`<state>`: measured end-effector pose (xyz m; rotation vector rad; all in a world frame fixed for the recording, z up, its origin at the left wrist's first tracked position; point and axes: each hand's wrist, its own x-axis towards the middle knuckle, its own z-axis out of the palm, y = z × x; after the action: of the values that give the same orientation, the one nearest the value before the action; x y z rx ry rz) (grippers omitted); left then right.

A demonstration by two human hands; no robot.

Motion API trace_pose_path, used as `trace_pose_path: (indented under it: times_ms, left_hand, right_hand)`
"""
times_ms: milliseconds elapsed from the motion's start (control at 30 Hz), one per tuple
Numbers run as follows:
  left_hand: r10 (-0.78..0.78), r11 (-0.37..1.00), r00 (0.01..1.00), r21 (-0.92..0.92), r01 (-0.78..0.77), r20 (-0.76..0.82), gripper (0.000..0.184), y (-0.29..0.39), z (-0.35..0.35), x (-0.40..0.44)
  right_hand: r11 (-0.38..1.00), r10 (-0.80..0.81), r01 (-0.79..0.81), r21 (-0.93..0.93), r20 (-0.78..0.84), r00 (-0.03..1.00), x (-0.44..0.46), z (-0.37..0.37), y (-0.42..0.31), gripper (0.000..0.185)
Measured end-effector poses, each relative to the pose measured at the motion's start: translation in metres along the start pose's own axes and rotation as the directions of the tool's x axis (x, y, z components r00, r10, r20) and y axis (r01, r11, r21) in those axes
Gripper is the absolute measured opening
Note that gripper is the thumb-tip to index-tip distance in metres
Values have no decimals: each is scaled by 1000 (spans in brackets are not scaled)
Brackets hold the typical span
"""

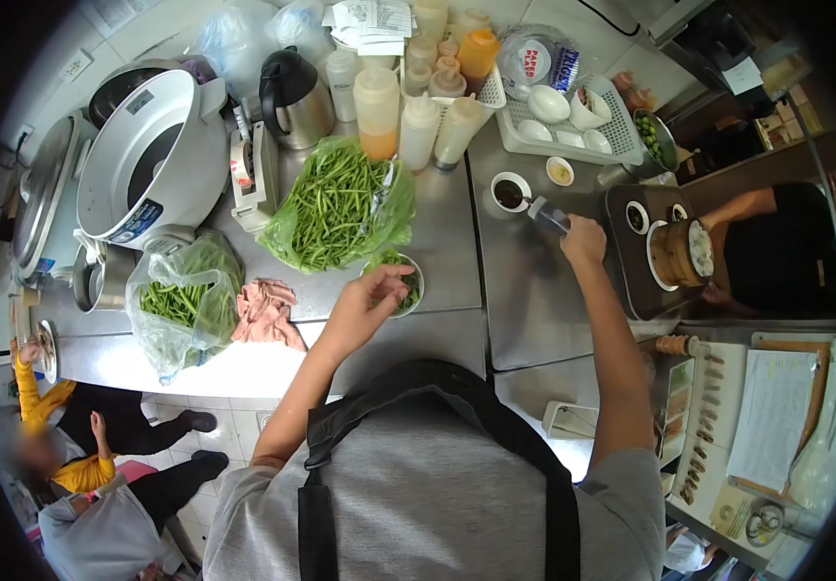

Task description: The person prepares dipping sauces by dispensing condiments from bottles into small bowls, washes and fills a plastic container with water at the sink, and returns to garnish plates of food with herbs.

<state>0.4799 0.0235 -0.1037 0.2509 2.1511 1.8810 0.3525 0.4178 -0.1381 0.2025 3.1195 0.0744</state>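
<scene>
My right hand [585,240] grips a squeeze bottle [548,215] of dark liquid, tilted with its nozzle at a small white bowl [511,193] that holds dark sauce. Over a white bowl [416,300] with greens in it hovers my left hand [375,293], its fingers loosely bent and apart; I see nothing held in it. Behind that hand lies an open green plastic bag of green beans [331,205]. A small dish with a yellowish content [560,171] stands beyond the sauce bowl.
Several squeeze bottles [377,108] and a thermos jug [295,97] line the back. Left are a large cooker [152,160], a second bag of beans [178,308] and a pink cloth [267,312]. At right, a person's hands hold a bamboo steamer [675,255] on a dark tray [623,281].
</scene>
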Motion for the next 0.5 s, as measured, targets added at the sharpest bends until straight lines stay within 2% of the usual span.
trace_pose_path:
  times_ms: [33, 133, 233, 333, 400, 500]
  left_hand:
    - [-4, 1000, 1000, -1, 4, -5, 32, 1, -1, 0]
    - [-3, 1000, 999, 7, 4, -33, 31, 1, -5, 4]
    - [-25, 999, 998, -21, 23, -65, 31, -2, -9, 10]
    - [-17, 1000, 997, -16, 16, -72, 32, -3, -12, 24]
    - [7, 1000, 998, 13, -6, -64, 32, 3, -14, 33]
    - [38, 999, 996, 23, -37, -83, 32, 11, -12, 46]
  right_hand:
    - [999, 30, -30, 25, 17, 999, 0, -1, -1, 39]
    - [942, 101, -98, 321, 8, 995, -10, -29, -17, 47]
    - [813, 31, 58, 580, -142, 989, 13, -42, -26, 65]
    - [459, 17, 291, 839, -336, 942, 57, -76, -53, 71]
    - [375, -67, 386, 843, -391, 918, 86, -110, -76, 52]
    - [236, -98, 536, 810, -530, 843, 113, -145, -124, 50]
